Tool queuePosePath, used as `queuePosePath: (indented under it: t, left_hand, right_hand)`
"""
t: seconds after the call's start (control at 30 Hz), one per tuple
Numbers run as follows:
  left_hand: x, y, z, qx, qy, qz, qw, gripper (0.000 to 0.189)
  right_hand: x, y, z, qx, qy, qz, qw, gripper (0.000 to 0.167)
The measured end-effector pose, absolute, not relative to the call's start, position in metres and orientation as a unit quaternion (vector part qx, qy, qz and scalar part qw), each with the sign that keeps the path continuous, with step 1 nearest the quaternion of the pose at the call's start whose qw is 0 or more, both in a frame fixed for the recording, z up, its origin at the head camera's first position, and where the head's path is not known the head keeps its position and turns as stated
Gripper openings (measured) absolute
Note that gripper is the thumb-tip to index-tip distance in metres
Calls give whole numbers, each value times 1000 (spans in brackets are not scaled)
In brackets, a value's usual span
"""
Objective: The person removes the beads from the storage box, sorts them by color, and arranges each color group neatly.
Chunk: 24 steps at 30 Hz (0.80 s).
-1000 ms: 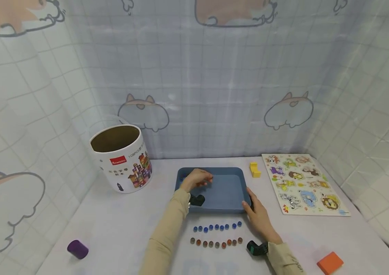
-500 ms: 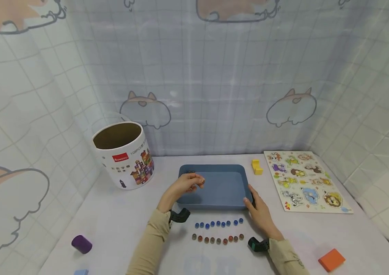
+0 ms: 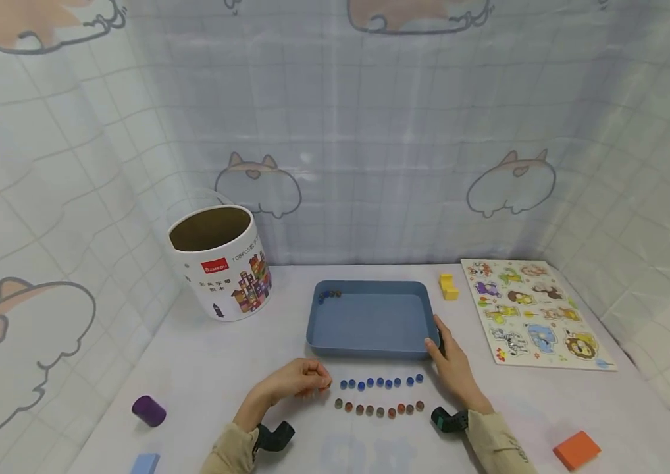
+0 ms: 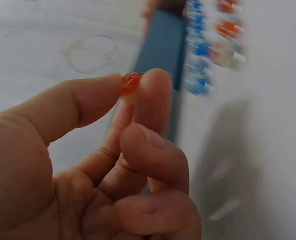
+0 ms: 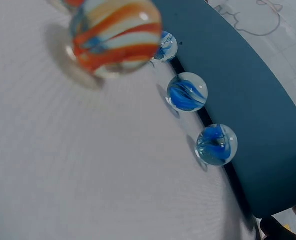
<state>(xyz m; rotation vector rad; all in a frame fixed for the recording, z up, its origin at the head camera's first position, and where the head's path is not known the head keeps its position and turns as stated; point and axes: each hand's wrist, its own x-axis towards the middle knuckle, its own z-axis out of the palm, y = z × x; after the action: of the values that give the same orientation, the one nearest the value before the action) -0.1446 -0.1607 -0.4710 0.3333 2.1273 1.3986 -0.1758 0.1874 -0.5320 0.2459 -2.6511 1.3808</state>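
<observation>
My left hand point(image 3: 292, 383) is in front of the tray's left part, by the left end of the marble rows. Between thumb and forefinger it pinches an orange marble point(image 4: 131, 84), clear in the left wrist view. My right hand point(image 3: 453, 365) grips the right side of a blue-grey tray point(image 3: 373, 322), thumb at the rim. A few small marbles point(image 3: 329, 294) lie in the tray's far left corner. In front of the tray runs a row of blue marbles point(image 3: 380, 382); nearer still is a row of orange and greenish marbles point(image 3: 380, 412). Swirls show in an orange-striped marble point(image 5: 115, 40).
A large white bucket point(image 3: 228, 276) stands at the back left. To the right lie a yellow block point(image 3: 448, 288) and an animal puzzle board point(image 3: 536, 313). A purple cylinder point(image 3: 149, 411), a light blue block point(image 3: 145, 463) and an orange block point(image 3: 576, 451) are nearer the front.
My left hand has come out from over the tray, moving left and nearer to me, which uncovers the marbles in the tray's corner. My right hand keeps its grip on the tray.
</observation>
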Motion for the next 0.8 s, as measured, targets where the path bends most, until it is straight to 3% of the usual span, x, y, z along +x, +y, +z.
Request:
queuePosePath:
  t: [0.33, 0.8]
  left_hand:
    - [-134, -152, -477, 129, 836, 471, 248, 10]
    - [-129, -148, -471, 140, 854, 437, 246, 9]
  right_hand:
    - [-177, 190, -533, 102, -880, 458, 76, 66]
    - [-175, 188, -531, 116, -879, 453, 89, 60]
